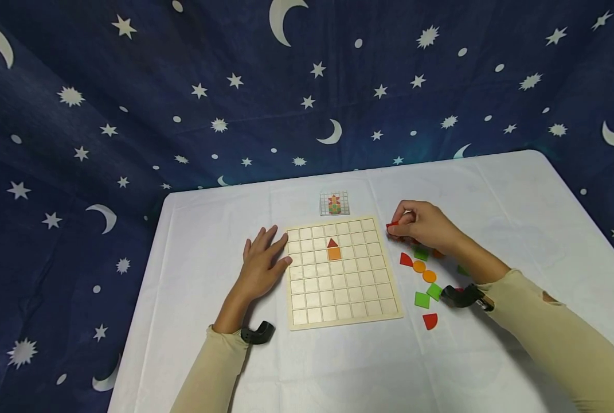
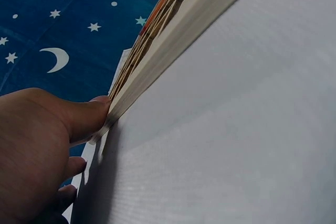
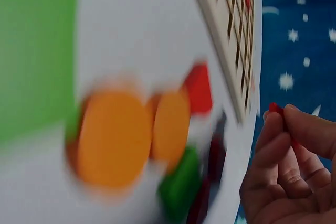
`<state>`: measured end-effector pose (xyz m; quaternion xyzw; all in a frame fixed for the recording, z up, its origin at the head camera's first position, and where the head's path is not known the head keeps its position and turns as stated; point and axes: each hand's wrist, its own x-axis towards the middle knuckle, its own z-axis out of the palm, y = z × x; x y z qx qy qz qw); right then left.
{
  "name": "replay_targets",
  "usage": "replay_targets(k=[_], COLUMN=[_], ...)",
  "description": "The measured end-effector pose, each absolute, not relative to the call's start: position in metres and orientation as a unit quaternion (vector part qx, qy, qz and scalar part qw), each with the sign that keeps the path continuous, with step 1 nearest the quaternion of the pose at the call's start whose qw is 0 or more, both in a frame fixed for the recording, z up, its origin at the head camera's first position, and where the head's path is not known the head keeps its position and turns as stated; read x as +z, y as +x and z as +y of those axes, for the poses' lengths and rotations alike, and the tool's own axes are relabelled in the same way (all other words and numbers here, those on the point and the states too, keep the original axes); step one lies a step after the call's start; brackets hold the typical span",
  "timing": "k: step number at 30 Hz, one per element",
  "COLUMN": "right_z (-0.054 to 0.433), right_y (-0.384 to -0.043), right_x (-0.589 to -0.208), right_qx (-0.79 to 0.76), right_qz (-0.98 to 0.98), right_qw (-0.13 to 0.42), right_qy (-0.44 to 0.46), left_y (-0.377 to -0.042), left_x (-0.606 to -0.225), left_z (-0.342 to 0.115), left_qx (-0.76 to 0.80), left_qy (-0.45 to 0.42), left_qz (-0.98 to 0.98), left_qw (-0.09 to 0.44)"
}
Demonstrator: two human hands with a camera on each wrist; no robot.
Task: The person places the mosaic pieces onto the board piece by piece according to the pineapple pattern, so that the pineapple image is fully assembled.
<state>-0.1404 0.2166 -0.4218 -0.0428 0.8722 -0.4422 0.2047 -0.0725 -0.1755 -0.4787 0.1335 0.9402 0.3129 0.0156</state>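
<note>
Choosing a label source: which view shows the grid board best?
Head: the grid board shows nearly whole, from above. Left wrist catches its edge and steeply slanted top, cut by the frame; right wrist, a foreshortened part, also cut off.

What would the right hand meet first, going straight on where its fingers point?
Probably the pale, square wooden grid board, at its right edge; the right hand might instead pass above it.

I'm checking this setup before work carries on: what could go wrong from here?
The small red piece pinched in the right hand could slip. The left hand, at the edge of the board, might jostle the orange square and red triangle lying on it.
</note>
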Motion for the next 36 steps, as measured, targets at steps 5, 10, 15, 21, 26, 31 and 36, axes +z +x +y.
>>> replay_targets(k=[5, 10, 15, 21, 26, 31, 36], right_z=[0.188, 0.167, 0.150, 0.140, 0.135, 0.131, 0.129], right_y=[-0.135, -0.134, -0.133, -0.132, -0.130, -0.129, -0.128], right_x=[-0.426, -0.429, -0.432, -0.437, -0.440, -0.441, -0.442], right_qx=[-0.464, -0.461, -0.446, -0.391, -0.367, -0.356, -0.347], right_qz=[0.853, 0.852, 0.860, 0.889, 0.902, 0.909, 0.914], right_qw=[0.227, 0.232, 0.226, 0.187, 0.157, 0.141, 0.136], right_qy=[-0.075, -0.093, -0.107, -0.148, -0.166, -0.166, -0.160], left_y=[-0.073, -0.073, -0.073, -0.073, -0.072, -0.072, -0.072], left_x=[-0.479, -0.479, -0.478, -0.478, -0.477, -0.477, -0.479], left_z=[-0.176, -0.176, -0.176, -0.175, -0.175, -0.175, -0.176], left_qx=[0.313, 0.316, 0.315, 0.314, 0.316, 0.316, 0.315], left_qy=[0.134, 0.134, 0.133, 0.133, 0.132, 0.132, 0.132], left_qz=[0.940, 0.939, 0.940, 0.940, 0.939, 0.939, 0.940], left_qw=[0.014, 0.015, 0.016, 0.017, 0.018, 0.017, 0.015])
